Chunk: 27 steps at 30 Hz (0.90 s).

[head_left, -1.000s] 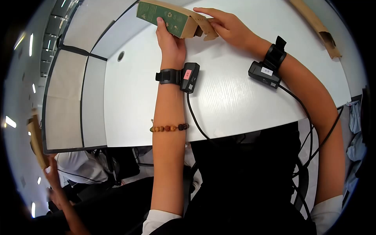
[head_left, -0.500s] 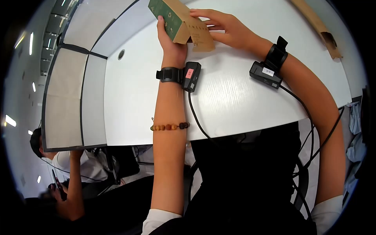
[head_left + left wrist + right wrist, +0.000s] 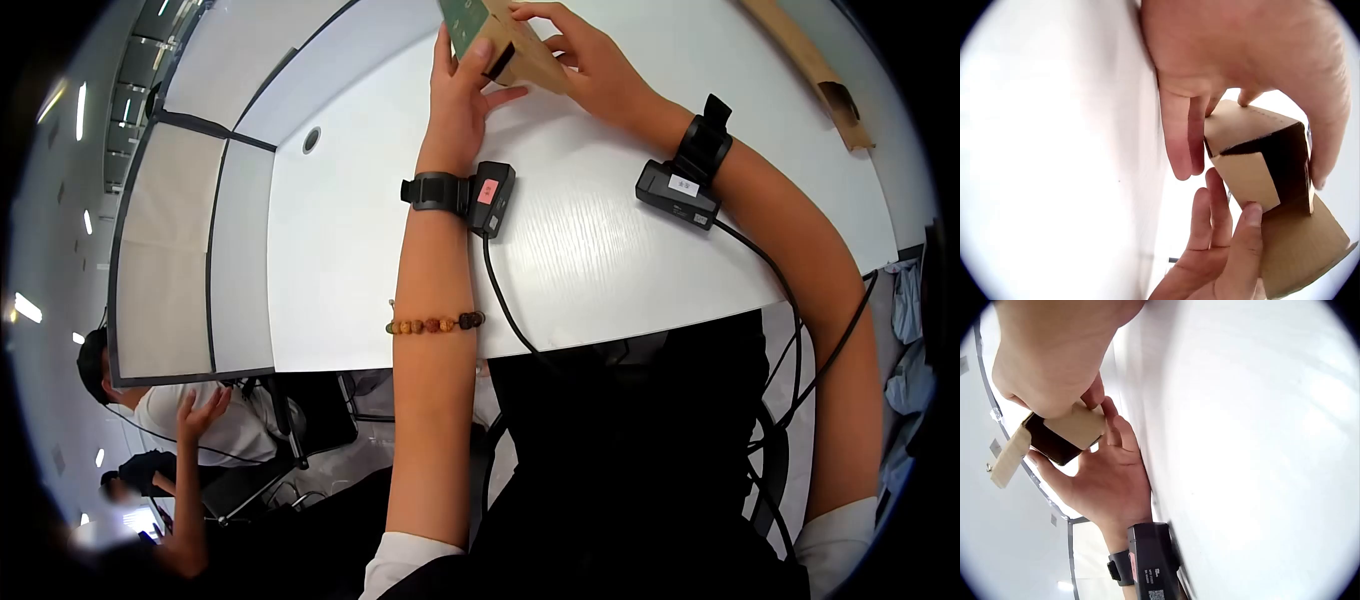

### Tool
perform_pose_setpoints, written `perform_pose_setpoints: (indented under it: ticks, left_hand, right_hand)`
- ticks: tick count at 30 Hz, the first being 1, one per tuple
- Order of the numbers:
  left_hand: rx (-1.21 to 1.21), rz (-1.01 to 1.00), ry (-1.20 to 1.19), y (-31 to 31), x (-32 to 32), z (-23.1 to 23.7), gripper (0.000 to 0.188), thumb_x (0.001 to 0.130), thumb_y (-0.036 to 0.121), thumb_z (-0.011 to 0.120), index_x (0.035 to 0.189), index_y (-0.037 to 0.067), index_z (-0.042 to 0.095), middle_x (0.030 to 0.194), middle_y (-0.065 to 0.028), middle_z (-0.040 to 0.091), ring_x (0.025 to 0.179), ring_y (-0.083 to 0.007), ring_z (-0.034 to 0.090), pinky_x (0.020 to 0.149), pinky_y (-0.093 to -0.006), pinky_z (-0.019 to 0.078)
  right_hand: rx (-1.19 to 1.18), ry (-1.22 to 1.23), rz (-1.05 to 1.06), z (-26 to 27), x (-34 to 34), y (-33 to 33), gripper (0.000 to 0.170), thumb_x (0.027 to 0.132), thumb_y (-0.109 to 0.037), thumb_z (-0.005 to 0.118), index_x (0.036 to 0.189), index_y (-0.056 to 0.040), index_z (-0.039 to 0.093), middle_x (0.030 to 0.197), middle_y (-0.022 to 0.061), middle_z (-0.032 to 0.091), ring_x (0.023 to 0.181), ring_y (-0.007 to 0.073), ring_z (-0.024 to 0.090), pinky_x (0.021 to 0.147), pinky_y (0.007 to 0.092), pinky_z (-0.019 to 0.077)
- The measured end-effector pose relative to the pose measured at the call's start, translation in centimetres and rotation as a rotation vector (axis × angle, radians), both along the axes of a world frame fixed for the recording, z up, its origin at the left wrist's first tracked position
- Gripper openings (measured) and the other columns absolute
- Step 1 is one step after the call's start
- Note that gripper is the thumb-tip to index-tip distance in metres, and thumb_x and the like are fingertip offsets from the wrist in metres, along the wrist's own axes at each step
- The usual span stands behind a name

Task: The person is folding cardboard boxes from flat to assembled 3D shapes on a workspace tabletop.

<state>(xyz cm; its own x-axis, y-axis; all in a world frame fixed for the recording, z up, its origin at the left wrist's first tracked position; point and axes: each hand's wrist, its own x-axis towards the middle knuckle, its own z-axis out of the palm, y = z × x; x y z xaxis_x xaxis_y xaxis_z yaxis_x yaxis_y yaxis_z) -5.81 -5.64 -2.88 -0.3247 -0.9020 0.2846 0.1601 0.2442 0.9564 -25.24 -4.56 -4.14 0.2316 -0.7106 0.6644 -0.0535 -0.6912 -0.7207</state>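
Note:
A green and brown cardboard box (image 3: 520, 50) is held up at the top of the head view, its end open. The left hand (image 3: 460, 105) grips it from the left, with the thumb on one side and fingers on the other, as the left wrist view shows around the box (image 3: 1254, 128). The right hand (image 3: 605, 75) is at the box's right side; in the left wrist view its thumb (image 3: 1250, 228) presses a small side flap at the opening. A larger flap (image 3: 1300, 244) stands folded outward. The box's inside looks dark, and its contents cannot be seen.
A long brown cardboard piece (image 3: 815, 80) lies at the white table's far right. Grey partition panels (image 3: 165, 250) border the left side, near a round hole (image 3: 312, 140) in the tabletop. Cables run from both wrist cameras. Other people sit beyond the partition.
The box has moved right and up and turned, so its open end now shows. The left hand has shifted its hold along the box, and the right hand has moved slightly up with it.

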Motion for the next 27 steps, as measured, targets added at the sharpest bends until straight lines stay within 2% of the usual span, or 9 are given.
perform_pose_setpoints:
  ticks: [2, 5, 8, 10, 11, 13, 17, 20, 27]
  left_hand:
    - [-0.030, 0.037, -0.047, 0.1, -0.2, -0.3, 0.066, 0.103, 0.055, 0.045, 0.151, 0.009, 0.043, 0.145, -0.0116, 0.054, 0.128, -0.0304, 0.058, 0.098, -0.0468, 0.0569]
    - [0.052, -0.073, -0.052, -2.2, 1.0, -1.7, 0.063, 0.104, 0.049, 0.047, 0.155, 0.012, 0.037, 0.147, -0.0125, 0.052, 0.126, -0.0302, 0.059, 0.100, -0.0475, 0.0562]
    - [0.039, -0.049, -0.040, -1.4, 0.7, -1.2, 0.064, 0.105, 0.044, 0.047, 0.158, 0.014, 0.031, 0.150, -0.0139, 0.049, 0.125, -0.0303, 0.060, 0.099, -0.0465, 0.0563]
    - [0.019, 0.075, -0.049, 0.2, -0.5, -0.3, 0.063, 0.104, 0.039, 0.045, 0.160, 0.014, 0.030, 0.151, -0.0138, 0.048, 0.126, -0.0305, 0.059, 0.099, -0.0452, 0.0563]
    - [0.006, 0.133, -0.052, 0.7, -1.0, 0.2, 0.063, 0.104, 0.036, 0.045, 0.161, 0.014, 0.029, 0.151, -0.0137, 0.048, 0.127, -0.0306, 0.059, 0.099, -0.0445, 0.0563]
    - [-0.060, 0.157, -0.099, 1.2, -1.5, 0.5, 0.066, 0.101, 0.032, 0.043, 0.163, 0.014, 0.027, 0.153, -0.0132, 0.046, 0.132, -0.0303, 0.055, 0.104, -0.0452, 0.0528]
    - [-0.048, 0.019, 0.049, 0.0, 0.0, -0.6, 0.070, 0.096, 0.024, 0.041, 0.164, 0.015, 0.025, 0.157, -0.0114, 0.043, 0.142, -0.0285, 0.045, 0.116, -0.0448, 0.0403]
    - [-0.006, -0.069, 0.168, -0.9, 0.4, -0.7, 0.071, 0.095, 0.024, 0.040, 0.164, 0.015, 0.025, 0.158, -0.0107, 0.043, 0.145, -0.0270, 0.041, 0.121, -0.0433, 0.0319]
    - [0.019, 0.005, 0.144, -0.5, -0.3, -0.4, 0.067, 0.104, 0.048, 0.045, 0.161, 0.014, 0.033, 0.154, -0.0090, 0.047, 0.143, -0.0257, 0.043, 0.118, -0.0423, 0.0347]
  right_hand:
    - [-0.016, 0.028, -0.020, -0.4, 0.0, -0.2, 0.053, 0.094, 0.005, 0.055, 0.145, -0.0048, 0.044, 0.134, 0.0161, 0.057, 0.104, 0.0232, 0.068, 0.087, 0.0338, 0.0584]
    - [0.035, 0.060, -0.041, 0.1, -0.3, 0.1, 0.052, 0.095, 0.005, 0.053, 0.145, -0.0042, 0.043, 0.135, 0.0164, 0.057, 0.102, 0.0236, 0.068, 0.087, 0.0341, 0.0583]
    - [0.043, 0.055, -0.051, 0.0, -0.3, 0.2, 0.055, 0.095, 0.002, 0.053, 0.149, -0.0049, 0.043, 0.137, 0.0164, 0.056, 0.103, 0.0233, 0.067, 0.086, 0.0337, 0.0581]
    - [-0.071, 0.002, -0.052, -0.5, -0.3, -0.6, 0.060, 0.096, -0.001, 0.055, 0.154, -0.0060, 0.040, 0.139, 0.0170, 0.056, 0.105, 0.0235, 0.066, 0.086, 0.0336, 0.0579]
    - [0.027, -0.006, -0.006, -0.4, -0.8, -0.8, 0.062, 0.096, -0.003, 0.056, 0.155, -0.0064, 0.039, 0.140, 0.0176, 0.055, 0.108, 0.0245, 0.066, 0.088, 0.0339, 0.0578]
    - [0.235, -0.025, 0.088, 0.5, -1.5, -0.4, 0.066, 0.097, -0.007, 0.059, 0.159, -0.0073, 0.035, 0.144, 0.0186, 0.053, 0.114, 0.0265, 0.064, 0.090, 0.0345, 0.0577]
    - [0.064, 0.100, -0.028, -0.6, -0.4, -0.9, 0.070, 0.097, -0.010, 0.063, 0.160, -0.0065, 0.032, 0.150, 0.0218, 0.048, 0.126, 0.0309, 0.059, 0.100, 0.0383, 0.0557]
    - [0.097, 0.075, 0.001, -0.3, -0.6, -0.8, 0.074, 0.096, -0.009, 0.065, 0.161, -0.0060, 0.029, 0.153, 0.0236, 0.044, 0.132, 0.0340, 0.056, 0.107, 0.0409, 0.0530]
    - [0.117, 0.028, 0.079, -0.8, -0.7, -1.4, 0.081, 0.092, -0.005, 0.066, 0.162, -0.0060, 0.026, 0.155, 0.0248, 0.041, 0.136, 0.0373, 0.053, 0.110, 0.0434, 0.0512]
